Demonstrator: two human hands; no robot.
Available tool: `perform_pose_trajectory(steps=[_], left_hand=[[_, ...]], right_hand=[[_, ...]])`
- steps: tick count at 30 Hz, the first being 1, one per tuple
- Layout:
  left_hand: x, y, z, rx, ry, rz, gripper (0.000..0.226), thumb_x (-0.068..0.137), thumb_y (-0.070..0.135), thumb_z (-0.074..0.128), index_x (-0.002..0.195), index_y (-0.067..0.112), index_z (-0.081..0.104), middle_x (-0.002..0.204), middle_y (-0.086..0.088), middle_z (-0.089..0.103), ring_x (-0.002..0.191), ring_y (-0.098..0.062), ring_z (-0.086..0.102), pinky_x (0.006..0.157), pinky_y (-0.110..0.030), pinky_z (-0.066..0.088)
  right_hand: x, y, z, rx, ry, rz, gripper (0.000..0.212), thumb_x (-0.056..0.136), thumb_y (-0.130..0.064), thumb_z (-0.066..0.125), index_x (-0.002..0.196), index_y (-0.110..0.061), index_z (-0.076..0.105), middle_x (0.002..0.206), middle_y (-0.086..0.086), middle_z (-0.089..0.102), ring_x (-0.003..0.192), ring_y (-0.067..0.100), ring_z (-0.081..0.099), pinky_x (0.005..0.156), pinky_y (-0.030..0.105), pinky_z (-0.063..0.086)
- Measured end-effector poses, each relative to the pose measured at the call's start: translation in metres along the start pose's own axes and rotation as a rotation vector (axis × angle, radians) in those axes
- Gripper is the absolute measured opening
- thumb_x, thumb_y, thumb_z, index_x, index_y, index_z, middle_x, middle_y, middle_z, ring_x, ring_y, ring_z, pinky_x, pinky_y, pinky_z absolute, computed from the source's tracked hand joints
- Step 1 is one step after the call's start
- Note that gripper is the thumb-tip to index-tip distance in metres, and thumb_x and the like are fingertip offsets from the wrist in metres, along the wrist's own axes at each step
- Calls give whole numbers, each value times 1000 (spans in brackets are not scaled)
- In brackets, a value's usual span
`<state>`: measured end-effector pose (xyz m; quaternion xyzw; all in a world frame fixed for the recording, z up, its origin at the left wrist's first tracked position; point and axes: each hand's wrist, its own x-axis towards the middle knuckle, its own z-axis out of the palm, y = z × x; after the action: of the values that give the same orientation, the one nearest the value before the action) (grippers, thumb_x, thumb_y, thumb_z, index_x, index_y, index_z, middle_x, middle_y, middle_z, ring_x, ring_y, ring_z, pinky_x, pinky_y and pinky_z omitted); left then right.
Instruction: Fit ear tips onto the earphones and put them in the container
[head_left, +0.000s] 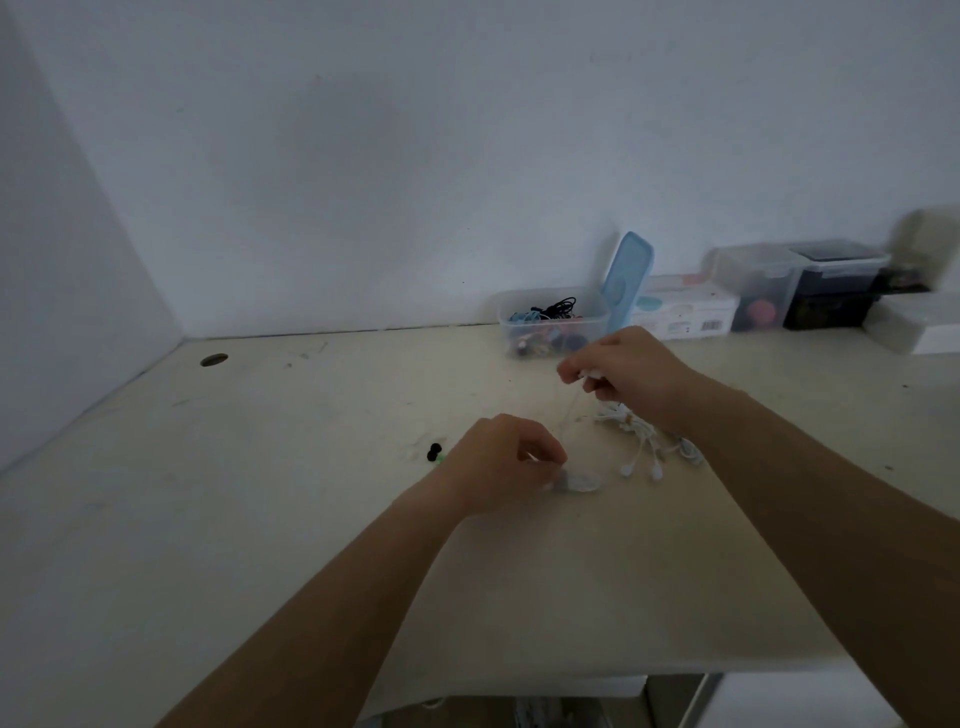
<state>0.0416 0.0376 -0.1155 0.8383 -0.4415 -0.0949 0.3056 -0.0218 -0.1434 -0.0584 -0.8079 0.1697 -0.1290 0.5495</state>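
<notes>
At the far left of the desk (322, 519), a round cable hole (214, 359) lies well apart from the work area. Two black ear tips (434, 452) sit loose on the desk just beside the left hand (506, 462). The fingers of that hand are curled and pinch a small clear item (576, 480) that rests on the desk. The item is too blurred to identify, though it may be a clear ear tip or its packet. The open container (550, 322) stands at the back edge and already holds coloured earphones. In front of it, the right hand (631, 376) is raised and its fingertips grip a white earbud (589, 373). A thin cord (569, 415) hangs from the earbud to the bundle of white earphones (644, 441) on the desk below. The hands are apart, each holding its own part. The step in hand appears to be fitting a tip. To do this well, the person should hold the earbud by its body with the nozzle exposed. The tip's bore should be lined up squarely, then pushed and twisted until it seats all round. The cord should stay slack so the bundle is not dragged. The blue lid (628, 280) leans upright against the container's right side, leaving the opening free. Several boxes (753, 291) stand along the wall at the far right.
</notes>
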Motion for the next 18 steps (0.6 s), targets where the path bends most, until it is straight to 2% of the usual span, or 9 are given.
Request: perform_pose_trajectory(steps=[2, 5, 8, 11, 14, 16, 18], left_hand=[[0, -3, -9, 48, 30, 33, 16, 91, 28, 66, 104, 28, 75, 97, 14, 71, 83, 2, 62, 73, -4, 43], [-2, -14, -37, -34, 236, 31, 15, 94, 26, 63, 100, 25, 76, 93, 14, 74, 82, 3, 65, 74, -8, 47], [-6, -36, -65, -182, 406, -72, 14, 94, 21, 61, 94, 26, 74, 84, 13, 74, 74, 4, 64, 67, -12, 46], [-7, -64, -76, -197, 511, -196, 18, 91, 15, 62, 86, 29, 73, 81, 12, 74, 74, -4, 65, 71, -22, 47], [-5, -81, -75, -118, 512, -292, 19, 89, 12, 63, 88, 27, 75, 90, 11, 73, 82, -5, 64, 83, -23, 49], [-3, -87, -73, -56, 451, -331, 17, 91, 14, 62, 94, 26, 75, 98, 11, 70, 90, -4, 60, 77, -13, 42], [1, -90, -72, 28, 370, -341, 17, 93, 18, 61, 97, 26, 75, 100, 13, 67, 88, -2, 58, 67, -6, 35]], right_hand=[[4, 6, 5, -51, 33, 2, 16, 88, -5, 61, 90, 2, 75, 86, 13, 72, 69, 12, 57, 60, 19, 48], [11, 14, 14, -9, 29, -3, 22, 91, 5, 53, 101, -2, 72, 92, 10, 75, 70, 11, 61, 61, 17, 50], [17, 16, 18, 93, 4, -51, 26, 92, 10, 53, 106, -2, 70, 96, 12, 74, 74, 12, 67, 69, 19, 54], [26, 18, 27, 207, -48, -76, 24, 90, 13, 56, 105, -1, 69, 95, 14, 72, 78, 18, 70, 76, 25, 57], [33, 20, 39, 289, -67, -93, 20, 89, 13, 58, 101, 0, 68, 90, 15, 72, 78, 21, 71, 77, 29, 58], [36, 21, 46, 324, -94, -92, 18, 90, 10, 59, 100, -1, 69, 89, 14, 74, 76, 19, 71, 76, 29, 58], [38, 23, 54, 341, -120, -87, 17, 92, 6, 58, 102, -3, 69, 91, 13, 75, 76, 17, 70, 74, 27, 58]])
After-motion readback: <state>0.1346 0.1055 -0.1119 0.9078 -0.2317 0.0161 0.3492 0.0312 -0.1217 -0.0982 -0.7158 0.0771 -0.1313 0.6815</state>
